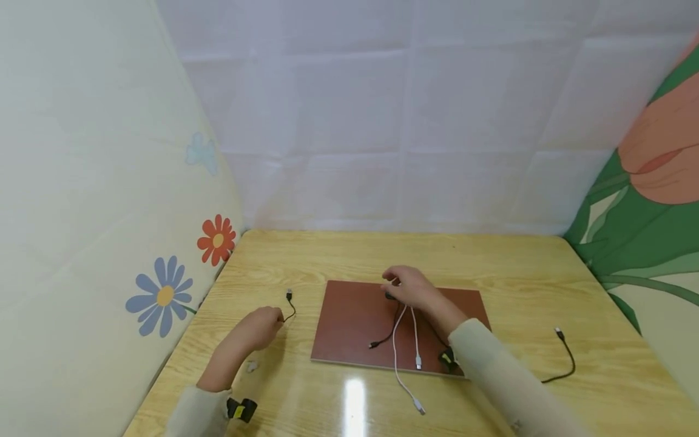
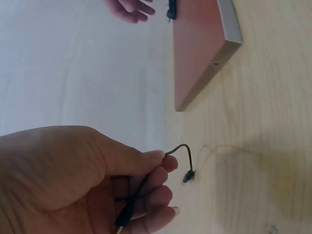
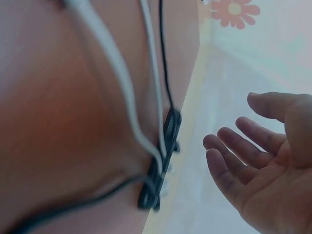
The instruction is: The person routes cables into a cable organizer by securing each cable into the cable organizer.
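Observation:
Near the table's left side, my left hand (image 1: 263, 328) pinches a short black USB cable (image 2: 189, 155) between thumb and fingers. One plug (image 1: 289, 295) of it lies on the table beyond the fingers; the other plug (image 2: 126, 214) hangs below the palm in the left wrist view. Over the brown board (image 1: 344, 315), my right hand (image 3: 265, 156) is held with loosely spread fingers and nothing in them. Just beside it, a black cable-holder strip (image 3: 171, 127) sits along the board's far edge. Two white cables (image 3: 117, 68) and two black cables (image 3: 165, 58) run from the strip.
Another black cable (image 1: 569, 352) lies on the table to the right, partly behind the right sleeve. A small pale scrap (image 1: 252, 366) is near the left wrist. Fabric hangs at the back (image 1: 349, 152) and both sides of the wooden table (image 1: 306, 394).

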`<move>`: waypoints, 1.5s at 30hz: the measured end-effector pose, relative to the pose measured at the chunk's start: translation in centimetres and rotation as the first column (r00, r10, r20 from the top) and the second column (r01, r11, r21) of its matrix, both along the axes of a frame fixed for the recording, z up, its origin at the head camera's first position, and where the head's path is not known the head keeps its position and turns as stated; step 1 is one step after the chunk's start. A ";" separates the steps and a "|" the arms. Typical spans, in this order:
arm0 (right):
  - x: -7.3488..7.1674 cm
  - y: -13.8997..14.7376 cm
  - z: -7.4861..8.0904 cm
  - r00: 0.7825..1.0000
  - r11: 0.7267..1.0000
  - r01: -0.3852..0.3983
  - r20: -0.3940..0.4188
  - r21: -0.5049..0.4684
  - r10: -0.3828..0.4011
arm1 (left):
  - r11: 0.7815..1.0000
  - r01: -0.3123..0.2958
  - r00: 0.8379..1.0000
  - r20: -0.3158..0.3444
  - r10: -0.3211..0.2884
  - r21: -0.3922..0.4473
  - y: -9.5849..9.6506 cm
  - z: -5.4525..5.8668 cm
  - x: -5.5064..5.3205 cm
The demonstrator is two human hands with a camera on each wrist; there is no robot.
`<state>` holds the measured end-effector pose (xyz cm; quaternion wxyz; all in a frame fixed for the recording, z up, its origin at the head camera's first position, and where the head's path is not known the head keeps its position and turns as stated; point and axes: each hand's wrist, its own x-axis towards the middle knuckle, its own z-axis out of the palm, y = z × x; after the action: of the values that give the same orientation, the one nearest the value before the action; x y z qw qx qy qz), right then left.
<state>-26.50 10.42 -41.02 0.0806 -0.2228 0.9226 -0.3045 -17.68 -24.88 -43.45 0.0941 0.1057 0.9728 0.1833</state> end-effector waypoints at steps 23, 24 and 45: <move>0.1 -6.1 -0.2 0.983 0.990 0.022 0.184 -0.142 0.005 | 0.990 0.003 0.928 -0.370 0.049 0.138 4.6 3.2 -0.4; 0.1 -6.2 -0.2 0.976 0.985 0.027 0.217 -0.171 0.011 | 0.989 0.015 0.924 -0.380 0.042 0.146 4.8 3.3 -0.4; -0.8 -5.9 -0.2 0.867 0.793 0.246 0.492 -0.557 0.076 | 0.969 0.224 0.911 -0.376 -0.170 0.104 7.9 3.0 -0.6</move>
<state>-27.32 4.55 -41.25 0.2222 -0.1087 0.7349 -0.6314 -18.28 -16.98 -40.49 -0.0776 0.2421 0.9417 0.2202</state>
